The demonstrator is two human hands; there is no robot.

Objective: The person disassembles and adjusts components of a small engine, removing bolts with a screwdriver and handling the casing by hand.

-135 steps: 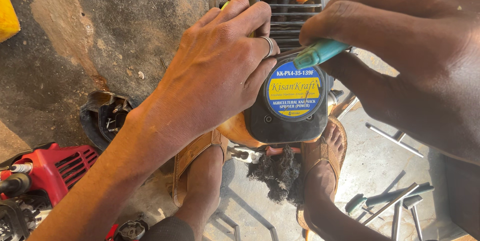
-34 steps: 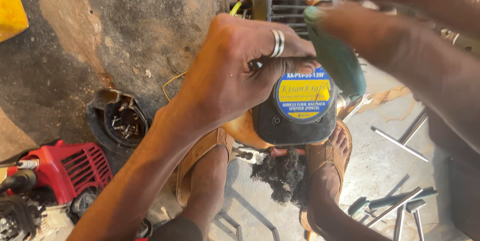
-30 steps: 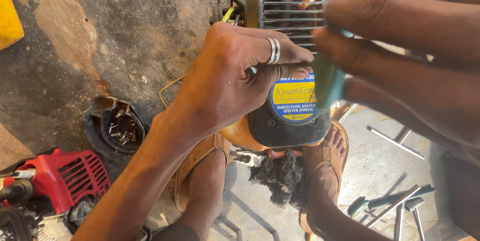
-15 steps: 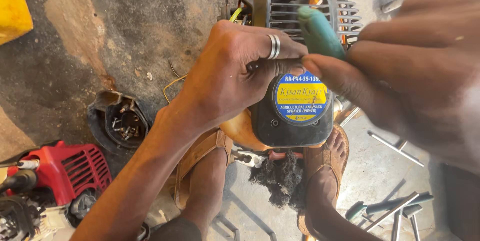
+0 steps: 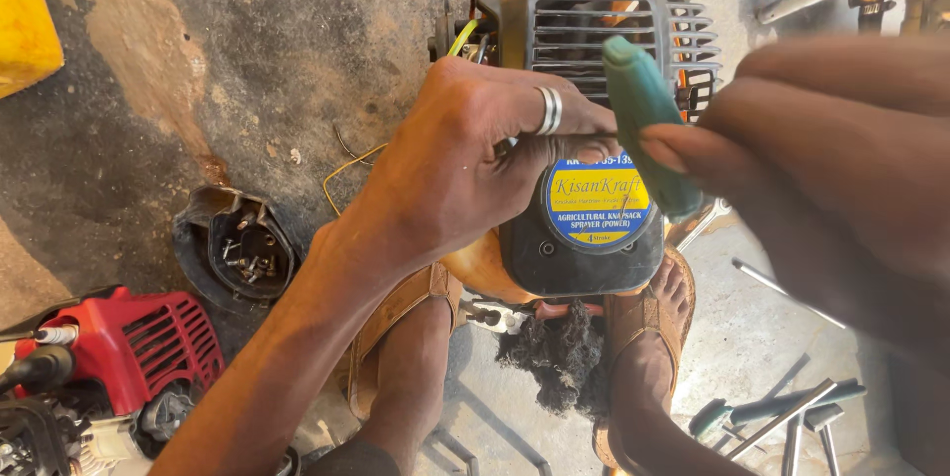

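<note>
Head view: a dark cup-shaped housing (image 5: pixel 237 248) lay on the concrete floor (image 5: pixel 247 60) at left, open side up, with small bolts and screws (image 5: pixel 240 256) loose inside it — the only container with visible contents. A yellow container (image 5: pixel 25 21) sat at the top left corner, its contents not visible.

The small engine (image 5: pixel 589 140), a dark grey casing with a vented cover and a round blue-and-yellow label, stood on the floor between the person's two sandalled feet (image 5: pixel 648 337). The left hand (image 5: pixel 475 169), with a ring on one finger, was clasped over the engine's left side, fingers pressed against the casing by the label. The right hand (image 5: pixel 811 169) — blurred, close to the camera — gripped a teal-handled screwdriver (image 5: pixel 643 130), which lay across the cover just right of the left hand's fingertips; its tip was hidden.

A black tuft of fibre (image 5: pixel 564 357) lay below the engine. A red engine (image 5: pixel 139 347) sat at bottom left. Metal tools (image 5: pixel 782 412) lay at bottom right.
</note>
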